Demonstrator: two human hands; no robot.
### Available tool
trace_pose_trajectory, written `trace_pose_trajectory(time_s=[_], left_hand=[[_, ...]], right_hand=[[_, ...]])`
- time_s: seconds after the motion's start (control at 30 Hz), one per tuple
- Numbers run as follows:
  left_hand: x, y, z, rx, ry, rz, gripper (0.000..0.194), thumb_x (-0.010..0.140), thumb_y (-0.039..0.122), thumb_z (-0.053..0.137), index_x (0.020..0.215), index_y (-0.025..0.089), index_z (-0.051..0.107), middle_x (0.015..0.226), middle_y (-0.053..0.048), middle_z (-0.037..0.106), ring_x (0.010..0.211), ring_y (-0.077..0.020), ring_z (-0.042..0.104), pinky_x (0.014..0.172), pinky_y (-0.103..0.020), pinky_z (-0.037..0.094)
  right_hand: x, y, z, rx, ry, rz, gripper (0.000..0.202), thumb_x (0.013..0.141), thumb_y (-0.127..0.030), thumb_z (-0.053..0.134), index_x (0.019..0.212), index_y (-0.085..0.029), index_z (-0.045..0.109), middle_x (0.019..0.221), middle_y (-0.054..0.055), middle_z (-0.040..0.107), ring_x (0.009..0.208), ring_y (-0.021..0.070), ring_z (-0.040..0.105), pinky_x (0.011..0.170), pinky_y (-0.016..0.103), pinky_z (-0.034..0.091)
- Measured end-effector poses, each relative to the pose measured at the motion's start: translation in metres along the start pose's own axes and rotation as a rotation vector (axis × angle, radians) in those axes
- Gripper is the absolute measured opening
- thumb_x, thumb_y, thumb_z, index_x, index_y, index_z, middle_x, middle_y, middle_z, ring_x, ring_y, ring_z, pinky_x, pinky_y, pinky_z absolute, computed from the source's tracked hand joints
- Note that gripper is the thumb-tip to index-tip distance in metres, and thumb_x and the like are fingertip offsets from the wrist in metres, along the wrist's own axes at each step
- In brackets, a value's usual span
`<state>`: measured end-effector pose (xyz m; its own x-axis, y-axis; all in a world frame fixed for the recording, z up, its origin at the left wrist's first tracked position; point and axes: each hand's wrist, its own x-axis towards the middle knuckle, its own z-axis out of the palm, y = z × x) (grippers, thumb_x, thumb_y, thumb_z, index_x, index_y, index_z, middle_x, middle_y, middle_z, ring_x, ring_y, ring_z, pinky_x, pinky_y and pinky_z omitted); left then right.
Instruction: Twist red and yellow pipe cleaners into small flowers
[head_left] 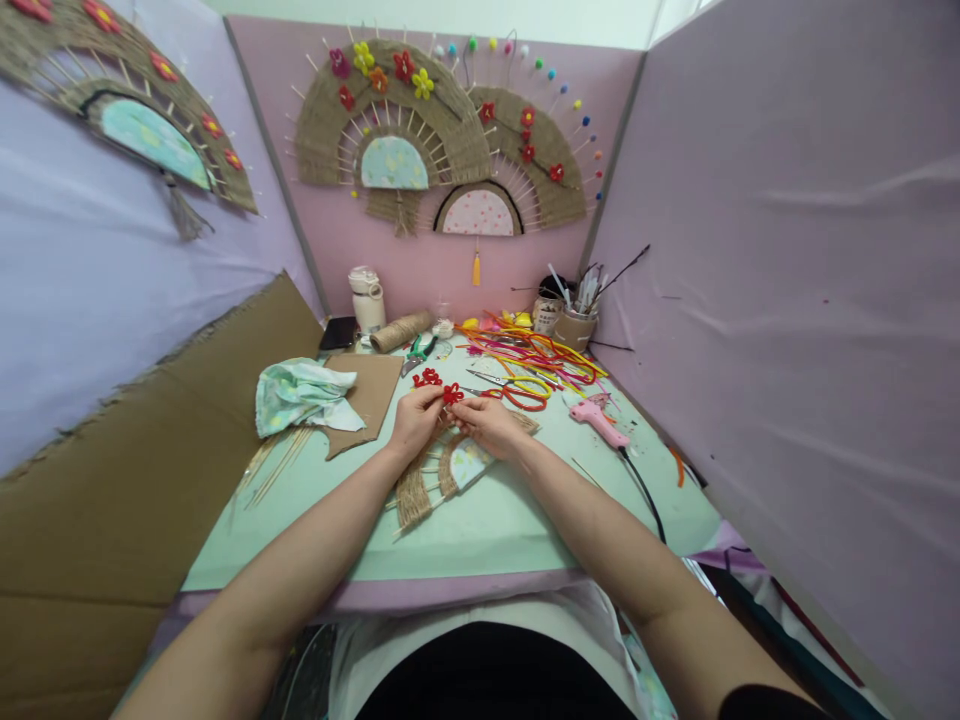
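Near the front edge of the worktop [480, 545], a fan [412, 498] lies flat, likely so it won't tip. Toward the right edge lies a pink glue gun [600, 425], maybe there to be easy to grab. Over the fan, the left hand [418, 420] and right hand [487, 422] both have fingers pinching a red flower [453, 393], probably because it is so small.

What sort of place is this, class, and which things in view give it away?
Probably a craft workspace: decorated fans are displayed above the table, where a glue gun and scissors lie.
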<state>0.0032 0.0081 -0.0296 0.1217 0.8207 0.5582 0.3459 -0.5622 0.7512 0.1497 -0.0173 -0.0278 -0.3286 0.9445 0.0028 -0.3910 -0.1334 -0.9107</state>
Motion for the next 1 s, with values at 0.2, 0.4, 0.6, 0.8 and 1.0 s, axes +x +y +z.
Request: trace_pose_trajectory(time_s=[0.2,0.4,0.6,0.8,1.0], left_hand=[[-0.001,0.003,0.000,-0.004,-0.017,0.014,0.016,0.074,0.013,0.051,0.065,0.016,0.064,0.067,-0.001,0.063,0.065,-0.0119,0.055,0.065,-0.023,0.044],[-0.002,0.004,-0.001,0.011,-0.075,0.027,0.020,0.074,0.010,0.047,0.063,0.016,0.063,0.061,0.001,0.061,0.058,-0.0101,0.051,0.057,-0.020,0.040],[0.000,0.002,-0.001,0.035,-0.069,0.006,0.018,0.074,0.016,0.051,0.058,0.016,0.059,0.060,0.001,0.059,0.060,-0.0101,0.051,0.058,-0.020,0.041],[0.003,-0.003,0.000,-0.219,-0.167,-0.180,0.016,0.078,0.026,0.051,0.076,0.015,0.062,0.063,0.000,0.062,0.047,-0.0104,0.055,0.043,-0.021,0.041],[0.004,-0.002,-0.003,-0.249,-0.218,-0.219,0.020,0.077,0.031,0.056,0.084,0.015,0.065,0.061,-0.001,0.064,0.047,-0.0112,0.058,0.041,-0.020,0.040]], right_hand=[[0.002,-0.001,-0.002,0.083,0.038,0.019,0.028,0.053,-0.031,0.081,0.068,-0.013,0.064,0.062,-0.001,0.060,0.053,0.0055,0.047,0.054,0.022,0.033],[0.003,-0.001,-0.001,0.077,0.072,-0.012,0.027,0.050,-0.028,0.082,0.064,-0.013,0.064,0.057,-0.002,0.059,0.050,0.0052,0.044,0.053,0.022,0.031],[0.002,-0.002,0.000,0.053,0.065,-0.023,0.030,0.049,-0.031,0.082,0.065,-0.013,0.064,0.057,-0.002,0.059,0.050,0.0053,0.044,0.051,0.021,0.032],[0.005,0.001,-0.007,-0.082,0.110,-0.062,0.033,0.055,-0.039,0.078,0.069,-0.013,0.063,0.054,-0.003,0.054,0.047,0.0052,0.040,0.047,0.021,0.032],[0.005,-0.002,-0.011,-0.109,0.104,-0.071,0.036,0.059,-0.045,0.076,0.069,-0.014,0.060,0.055,-0.003,0.053,0.047,0.0048,0.040,0.045,0.020,0.032]])
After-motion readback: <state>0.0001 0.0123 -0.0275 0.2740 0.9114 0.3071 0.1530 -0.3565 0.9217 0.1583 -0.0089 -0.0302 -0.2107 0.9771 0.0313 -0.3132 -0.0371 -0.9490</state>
